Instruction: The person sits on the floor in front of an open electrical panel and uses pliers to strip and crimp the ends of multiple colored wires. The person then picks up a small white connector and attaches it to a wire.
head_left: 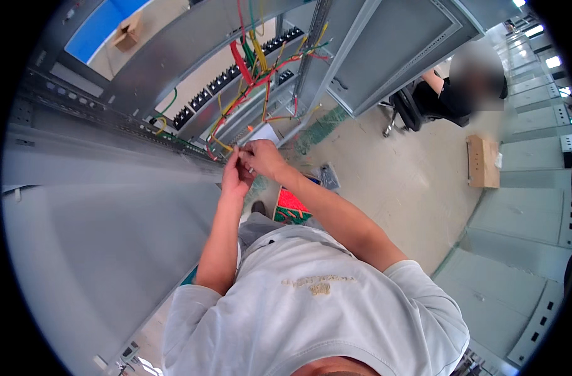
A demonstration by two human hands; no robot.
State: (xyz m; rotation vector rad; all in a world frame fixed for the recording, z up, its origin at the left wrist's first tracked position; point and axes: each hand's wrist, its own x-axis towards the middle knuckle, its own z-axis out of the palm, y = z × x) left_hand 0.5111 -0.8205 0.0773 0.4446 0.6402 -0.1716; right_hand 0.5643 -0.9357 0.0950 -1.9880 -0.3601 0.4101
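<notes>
My left hand (237,178) is raised to the lower edge of an open grey metal cabinet frame (132,59). Its fingertips are pinched at the end of a thin yellow wire (221,143), which loops down from the wiring above. Against those fingertips press the bent fingers of my right hand (265,158), closed in a pinch; whatever lies between them is too small to make out. Red, green and yellow wires (256,78) run in bundles across the frame, past rows of black terminal blocks (217,86).
A cabinet door (401,50) stands swung out at the upper right. Beyond it a person (458,94) sits on a black wheeled chair (406,108). By my feet are a red and green bin (292,202) and a clear bag (328,176). A wooden box (483,161) stands farther right.
</notes>
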